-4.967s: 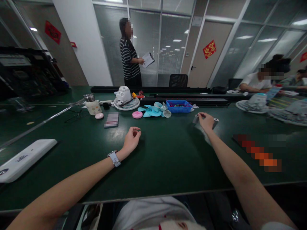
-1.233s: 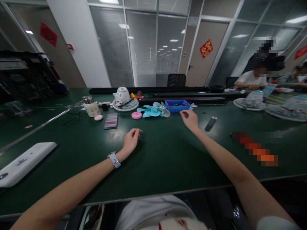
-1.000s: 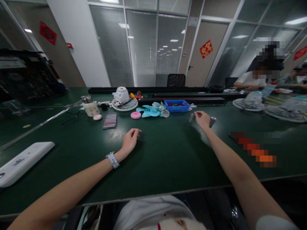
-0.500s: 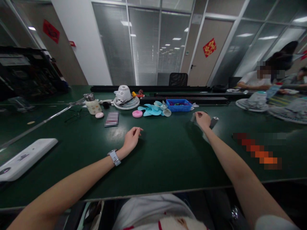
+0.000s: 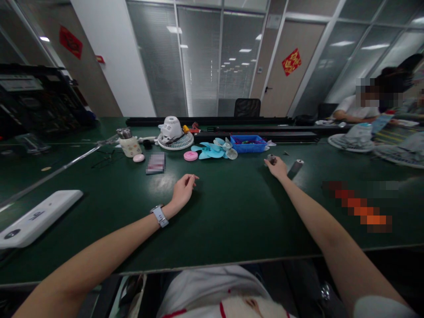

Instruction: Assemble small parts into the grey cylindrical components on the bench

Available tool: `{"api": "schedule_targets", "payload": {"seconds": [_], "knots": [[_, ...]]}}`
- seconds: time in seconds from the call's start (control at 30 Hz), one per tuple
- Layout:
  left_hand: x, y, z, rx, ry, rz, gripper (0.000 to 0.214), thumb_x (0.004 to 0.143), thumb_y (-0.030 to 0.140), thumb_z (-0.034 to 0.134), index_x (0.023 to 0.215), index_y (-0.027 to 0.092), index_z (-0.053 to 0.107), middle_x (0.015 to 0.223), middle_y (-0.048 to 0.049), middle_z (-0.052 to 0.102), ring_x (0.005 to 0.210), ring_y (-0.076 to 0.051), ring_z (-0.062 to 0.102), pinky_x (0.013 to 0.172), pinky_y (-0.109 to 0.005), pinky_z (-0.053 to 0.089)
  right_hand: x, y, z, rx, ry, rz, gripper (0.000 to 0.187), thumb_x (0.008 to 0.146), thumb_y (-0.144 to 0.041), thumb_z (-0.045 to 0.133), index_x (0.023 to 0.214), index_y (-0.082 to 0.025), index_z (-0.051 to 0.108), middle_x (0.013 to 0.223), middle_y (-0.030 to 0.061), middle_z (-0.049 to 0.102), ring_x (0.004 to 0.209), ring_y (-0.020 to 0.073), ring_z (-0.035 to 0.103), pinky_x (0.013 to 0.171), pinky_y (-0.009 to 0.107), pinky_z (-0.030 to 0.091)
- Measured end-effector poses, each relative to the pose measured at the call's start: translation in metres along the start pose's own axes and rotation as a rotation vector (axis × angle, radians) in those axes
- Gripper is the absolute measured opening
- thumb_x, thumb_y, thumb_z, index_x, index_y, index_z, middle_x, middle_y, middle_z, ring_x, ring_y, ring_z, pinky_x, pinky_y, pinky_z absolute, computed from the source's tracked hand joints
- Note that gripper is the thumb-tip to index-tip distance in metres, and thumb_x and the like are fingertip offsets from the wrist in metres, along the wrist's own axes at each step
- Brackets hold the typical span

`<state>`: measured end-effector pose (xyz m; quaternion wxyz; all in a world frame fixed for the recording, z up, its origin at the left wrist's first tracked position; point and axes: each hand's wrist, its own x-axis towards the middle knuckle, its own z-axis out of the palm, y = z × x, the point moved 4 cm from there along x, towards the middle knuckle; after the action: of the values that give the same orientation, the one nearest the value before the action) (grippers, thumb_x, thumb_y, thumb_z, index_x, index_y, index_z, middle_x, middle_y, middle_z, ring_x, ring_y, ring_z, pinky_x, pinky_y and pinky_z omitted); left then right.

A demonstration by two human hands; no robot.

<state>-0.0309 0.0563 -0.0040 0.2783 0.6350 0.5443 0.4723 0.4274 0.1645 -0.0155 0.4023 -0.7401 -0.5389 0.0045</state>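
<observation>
My right hand (image 5: 278, 168) is closed around a small grey cylinder (image 5: 271, 158), whose metallic end shows between the fingers. Just right of that hand, a similar grey cylinder with a pale metal end (image 5: 296, 168) stands tilted-looking on the green table (image 5: 225, 212). I cannot tell what kind of part these cylinders are. On the left, my left hand (image 5: 184, 189) hovers over or rests on the table, fingers loosely bent and the index finger reaching out. Nothing shows in it. A watch with a pale strap is on that wrist.
Along the back lie a white fan part (image 5: 171, 130), light-blue fan blades (image 5: 212, 150), a pink round piece (image 5: 191, 156) and a blue bin (image 5: 248, 145). A bottle (image 5: 129, 143) and a long white case (image 5: 39, 218) are leftward. A person sits far right.
My right hand has shifted slightly left and now has the grey cylinder between its fingers. The view has turned a little. My left hand has barely moved.
</observation>
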Motion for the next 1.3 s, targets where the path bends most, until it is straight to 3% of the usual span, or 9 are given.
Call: {"api": "schedule_targets", "payload": {"seconds": [0.13,0.23,0.3,0.4,0.53,0.67,1.0,1.17,1.3], "knots": [[-0.001,0.001,-0.001,-0.006,0.002,-0.006,0.035,0.092,0.043,0.046,0.096,0.018,0.069,0.071,-0.0013,0.063,0.067,-0.017,0.06,0.063,-0.027,0.043,-0.006,-0.016,-0.006,0.054,0.05,-0.008,0.045,0.079,-0.047,0.064,0.112,-0.015,0.066,0.1,0.0137,0.073,0.09,0.0266,0.067,0.082,0.039,0.051],[-0.004,0.007,-0.001,-0.006,-0.021,0.018,0.036,0.092,0.047,0.049,0.099,0.018,0.07,0.079,-0.0031,0.067,0.075,-0.019,0.062,0.068,-0.028,0.045,-0.027,-0.056,-0.005,0.212,0.015,-0.112,0.044,0.08,-0.046,0.066,0.112,-0.015,0.065,0.101,0.0124,0.073,0.09,0.0246,0.068,0.084,0.039,0.052],[-0.007,0.015,0.001,-0.004,-0.069,0.07,0.038,0.091,0.049,0.051,0.106,0.02,0.069,0.087,-0.0038,0.069,0.079,-0.019,0.062,0.07,-0.029,0.045,-0.055,-0.095,0.002,0.375,-0.106,-0.225,0.044,0.08,-0.045,0.068,0.111,-0.015,0.065,0.103,0.0114,0.073,0.09,0.0226,0.068,0.085,0.038,0.053],[-0.015,0.03,0.004,0.021,-0.158,0.171,0.041,0.09,0.05,0.056,0.12,0.024,0.066,0.097,-0.0043,0.068,0.08,-0.018,0.06,0.07,-0.029,0.045,-0.115,-0.154,0.014,0.589,-0.43,-0.379,0.04,0.081,-0.043,0.07,0.11,-0.016,0.065,0.104,0.009,0.073,0.092,0.0198,0.068,0.088,0.038,0.053],[-0.026,0.045,0.008,0.055,-0.241,0.274,0.042,0.089,0.049,0.058,0.124,0.027,0.067,0.105,-0.0064,0.066,0.093,-0.021,0.059,0.074,-0.03,0.046,-0.186,-0.199,0.016,0.632,-0.752,-0.54,0.035,0.08,-0.037,0.073,0.109,-0.018,0.067,0.103,0.0052,0.072,0.091,0.0182,0.067,0.087,0.035,0.053],[-0.029,0.047,0.011,0.085,-0.289,0.322,0.031,0.089,0.048,0.06,0.108,0.029,0.076,0.105,-0.0067,0.065,0.101,-0.022,0.059,0.079,-0.032,0.045,-0.21,-0.206,0.01,0.622,-0.815,-0.615,0.038,0.081,-0.037,0.073,0.114,-0.019,0.065,0.103,0.0047,0.071,0.092,0.019,0.066,0.084,0.035,0.053],[-0.019,0.052,0.009,0.058,-0.253,0.294,0.029,0.089,0.047,0.06,0.098,0.024,0.076,0.1,-0.0063,0.069,0.097,-0.022,0.06,0.076,-0.032,0.045,-0.209,-0.203,0.011,0.597,-0.793,-0.614,0.038,0.082,-0.04,0.073,0.113,-0.019,0.064,0.104,0.0043,0.069,0.092,0.0192,0.065,0.084,0.036,0.052],[-0.012,0.032,0.0,0.17,-0.156,0.259,0.03,0.09,0.047,0.058,0.098,0.024,0.076,0.097,-0.0063,0.072,0.093,-0.023,0.06,0.081,-0.036,0.044,-0.211,-0.203,0.01,0.589,-0.779,-0.605,0.037,0.08,-0.038,0.074,0.111,-0.019,0.065,0.106,0.0048,0.07,0.093,0.0193,0.065,0.085,0.036,0.052],[-0.009,0.017,0.007,0.314,-0.298,0.296,0.027,0.091,0.045,0.058,0.095,0.027,0.077,0.096,-0.0043,0.076,0.092,-0.024,0.061,0.088,-0.04,0.04,-0.205,-0.2,0.008,0.601,-0.651,-0.502,0.037,0.081,-0.039,0.073,0.111,-0.018,0.065,0.103,0.0057,0.072,0.09,0.0189,0.066,0.084,0.035,0.053]]}}
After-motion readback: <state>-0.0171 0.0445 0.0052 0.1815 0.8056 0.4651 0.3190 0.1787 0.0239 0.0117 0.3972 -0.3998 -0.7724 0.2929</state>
